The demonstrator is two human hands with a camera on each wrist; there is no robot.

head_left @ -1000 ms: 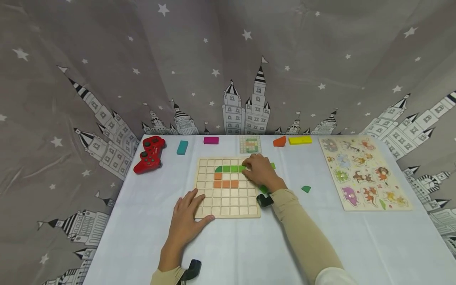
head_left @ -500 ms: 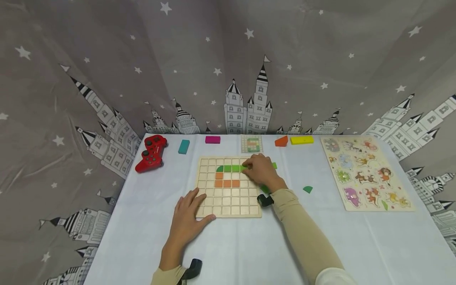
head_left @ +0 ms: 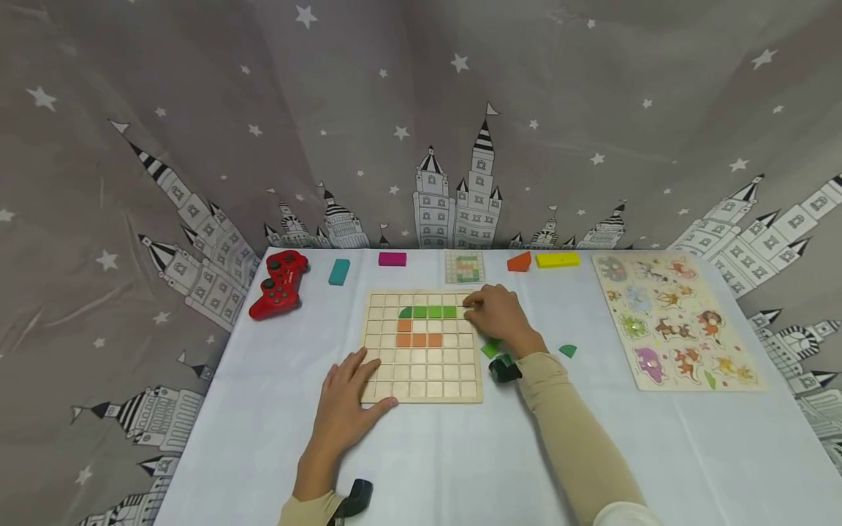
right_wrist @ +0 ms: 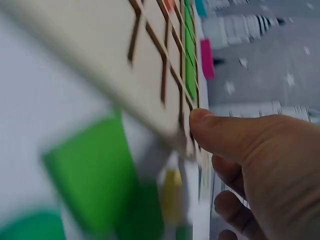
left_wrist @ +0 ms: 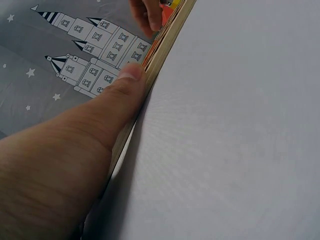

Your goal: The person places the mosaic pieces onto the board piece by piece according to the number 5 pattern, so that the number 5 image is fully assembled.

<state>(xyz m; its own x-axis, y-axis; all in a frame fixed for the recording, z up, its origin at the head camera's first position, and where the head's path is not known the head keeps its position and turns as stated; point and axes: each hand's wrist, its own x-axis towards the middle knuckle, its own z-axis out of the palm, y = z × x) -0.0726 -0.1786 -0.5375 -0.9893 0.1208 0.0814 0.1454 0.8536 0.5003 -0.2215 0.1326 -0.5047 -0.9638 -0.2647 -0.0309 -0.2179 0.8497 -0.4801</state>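
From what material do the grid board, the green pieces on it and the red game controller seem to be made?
The grid board looks like pale unvarnished wood: matt, with dark lines between its squares and a thick light edge in the left wrist view. The green pieces are probably painted wood, flat, with even colour. The game controller looks like glossy red plastic with dark buttons.

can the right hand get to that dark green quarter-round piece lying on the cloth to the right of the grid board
Probably yes. The right hand rests at the grid board's right edge, and the dark green piece lies loose on the white cloth just right of that forearm, with only bare cloth around it.
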